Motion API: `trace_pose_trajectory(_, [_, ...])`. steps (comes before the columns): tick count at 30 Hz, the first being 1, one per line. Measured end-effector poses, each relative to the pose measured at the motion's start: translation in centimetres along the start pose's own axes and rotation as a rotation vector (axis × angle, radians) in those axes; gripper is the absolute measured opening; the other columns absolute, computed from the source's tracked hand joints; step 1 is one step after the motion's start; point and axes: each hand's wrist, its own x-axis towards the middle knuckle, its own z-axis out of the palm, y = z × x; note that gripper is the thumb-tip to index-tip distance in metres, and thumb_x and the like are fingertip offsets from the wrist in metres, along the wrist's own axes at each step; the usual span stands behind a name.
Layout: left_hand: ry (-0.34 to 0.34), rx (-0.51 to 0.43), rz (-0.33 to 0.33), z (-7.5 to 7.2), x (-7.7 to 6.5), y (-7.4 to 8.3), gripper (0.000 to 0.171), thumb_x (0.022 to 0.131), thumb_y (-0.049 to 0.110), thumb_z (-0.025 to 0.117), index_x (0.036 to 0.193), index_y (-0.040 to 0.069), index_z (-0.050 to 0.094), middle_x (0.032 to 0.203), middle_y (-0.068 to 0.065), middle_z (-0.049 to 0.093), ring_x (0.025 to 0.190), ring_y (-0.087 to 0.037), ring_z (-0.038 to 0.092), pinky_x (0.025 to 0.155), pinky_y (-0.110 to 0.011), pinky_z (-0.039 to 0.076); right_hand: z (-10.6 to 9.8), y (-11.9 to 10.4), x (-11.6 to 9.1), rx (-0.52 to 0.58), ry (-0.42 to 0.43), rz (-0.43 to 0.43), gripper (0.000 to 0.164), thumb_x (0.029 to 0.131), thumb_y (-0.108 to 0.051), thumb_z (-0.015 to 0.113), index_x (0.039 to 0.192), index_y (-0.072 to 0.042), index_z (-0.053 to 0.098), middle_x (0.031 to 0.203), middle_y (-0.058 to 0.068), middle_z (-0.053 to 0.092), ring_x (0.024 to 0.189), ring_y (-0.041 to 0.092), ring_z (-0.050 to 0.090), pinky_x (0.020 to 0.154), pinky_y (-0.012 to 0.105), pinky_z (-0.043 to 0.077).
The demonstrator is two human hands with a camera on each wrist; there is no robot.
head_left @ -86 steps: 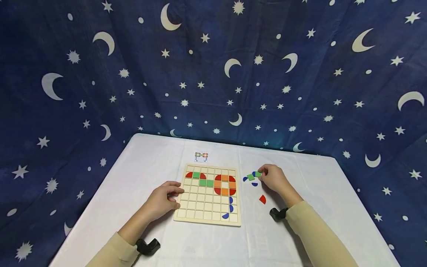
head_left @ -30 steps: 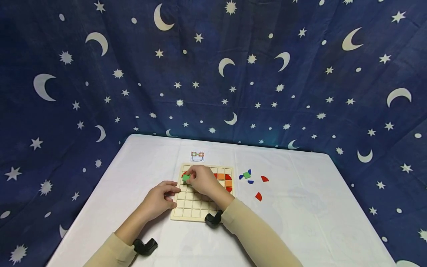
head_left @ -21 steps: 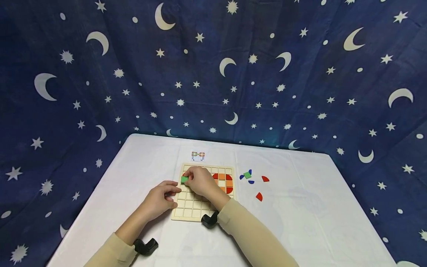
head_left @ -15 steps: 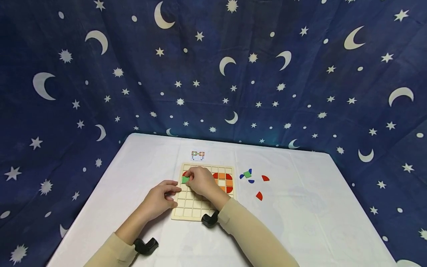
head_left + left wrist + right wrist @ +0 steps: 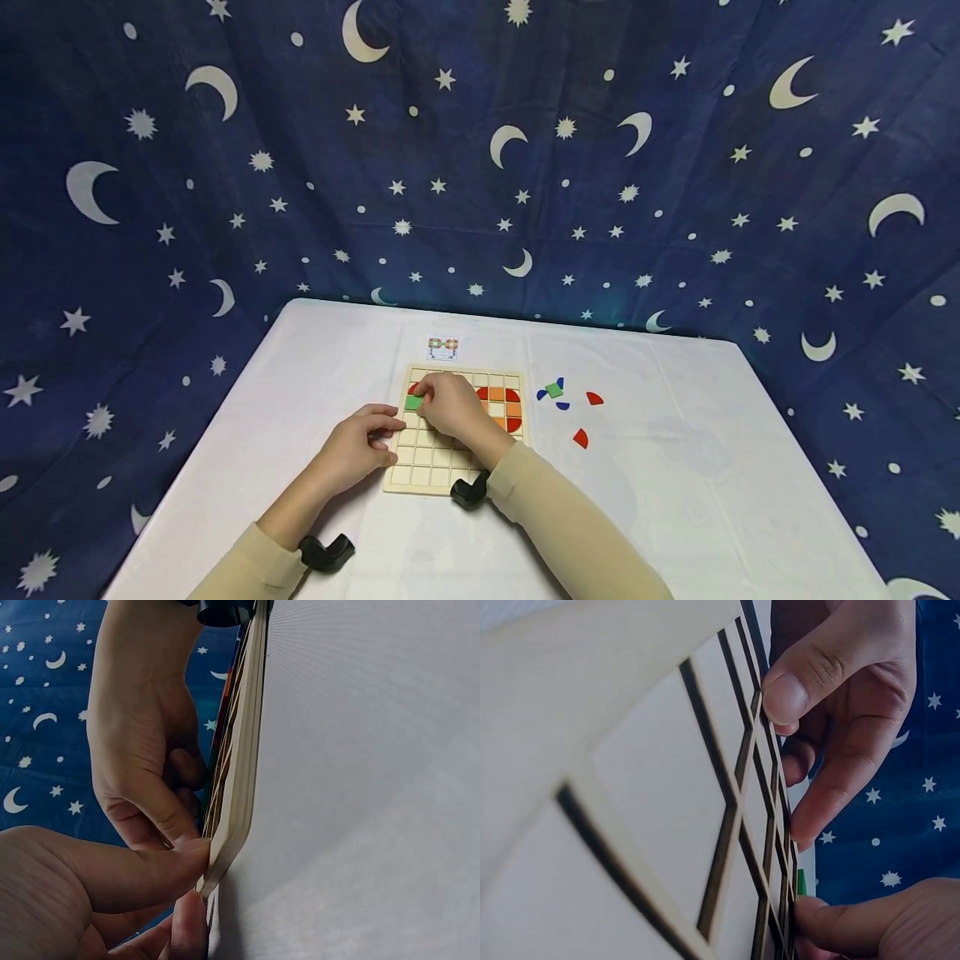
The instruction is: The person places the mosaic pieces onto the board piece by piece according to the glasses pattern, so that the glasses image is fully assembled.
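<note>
A light wooden grid board (image 5: 423, 458) lies on the table, with red and orange pieces set in its far right cells. My left hand (image 5: 358, 450) rests at its left edge, thumb and fingertips touching the rim, as the left wrist view also shows. My right hand (image 5: 453, 408) reaches over the board and pinches a green square (image 5: 413, 402) at its right edge, on a cell near the far left corner. Above this square a red quarter-circle (image 5: 412, 388) shows. My right hand and forearm hide the middle of the grid. In the right wrist view only a green sliver (image 5: 802, 882) shows.
Right of the board lie a loose green square (image 5: 553, 390), several blue half-circles (image 5: 562, 406) and two red quarter-circles (image 5: 581, 437). A small printed pattern card (image 5: 442, 347) lies behind the board. A dark blue star-patterned cloth (image 5: 480, 167) hangs beyond the white table.
My right hand has carried the green square from the loose pieces leftward onto the board and lowered it to a cell. In the last half second little moves. My left hand stays at the rim.
</note>
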Motion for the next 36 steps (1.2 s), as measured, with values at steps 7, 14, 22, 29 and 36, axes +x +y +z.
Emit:
trace_pose_trajectory(7, [-0.003,-0.011,-0.006,-0.1,-0.1,0.0,0.044,0.078,-0.006,0.087,0.119,0.009,0.080,0.149,-0.006,0.063,0.108,-0.016,0.065,0.078,-0.020,0.056,0.1,-0.1,0.1,-0.014,0.009,-0.003,0.014,0.093,-0.013,0.081,0.106,-0.016,0.081,0.075,-0.008,0.061,0.068,0.007,0.054,0.067,0.022,0.044])
trace_pose_trajectory(14, [-0.002,-0.007,-0.006,-0.1,-0.1,0.1,0.045,0.077,-0.006,0.087,0.119,0.008,0.080,0.148,-0.007,0.063,0.108,-0.016,0.065,0.078,-0.019,0.056,-0.2,0.1,0.2,0.009,-0.007,-0.023,0.016,0.092,-0.006,0.076,0.104,-0.014,0.080,0.075,-0.007,0.061,0.069,0.008,0.053,0.069,0.022,0.045])
trace_pose_trajectory(22, [-0.004,0.000,-0.010,-0.1,0.0,0.1,0.045,0.077,-0.005,0.088,0.120,0.010,0.080,0.148,-0.006,0.063,0.107,-0.015,0.065,0.079,-0.019,0.055,-2.4,0.9,-0.8,0.114,-0.030,-0.038,0.018,0.095,-0.006,0.074,0.111,-0.013,0.080,0.079,-0.006,0.065,0.068,0.010,0.054,0.066,0.025,0.046])
trace_pose_trajectory(29, [0.000,0.010,-0.015,-0.1,0.0,0.2,0.044,0.077,-0.004,0.088,0.118,0.011,0.081,0.147,-0.004,0.064,0.105,-0.014,0.064,0.079,-0.019,0.054,-4.8,2.8,-2.6,0.165,-0.017,-0.026,0.019,0.097,-0.006,0.072,0.114,-0.009,0.079,0.086,-0.002,0.068,0.067,0.012,0.058,0.059,0.026,0.048])
trace_pose_trajectory(36, [0.006,0.001,-0.021,0.0,0.0,0.1,0.044,0.076,-0.005,0.087,0.117,0.011,0.081,0.146,-0.003,0.064,0.105,-0.014,0.064,0.079,-0.019,0.054,-6.7,5.4,-4.4,0.156,0.017,0.021,0.017,0.097,-0.008,0.074,0.112,-0.012,0.079,0.086,-0.002,0.067,0.077,0.015,0.058,0.066,0.029,0.050])
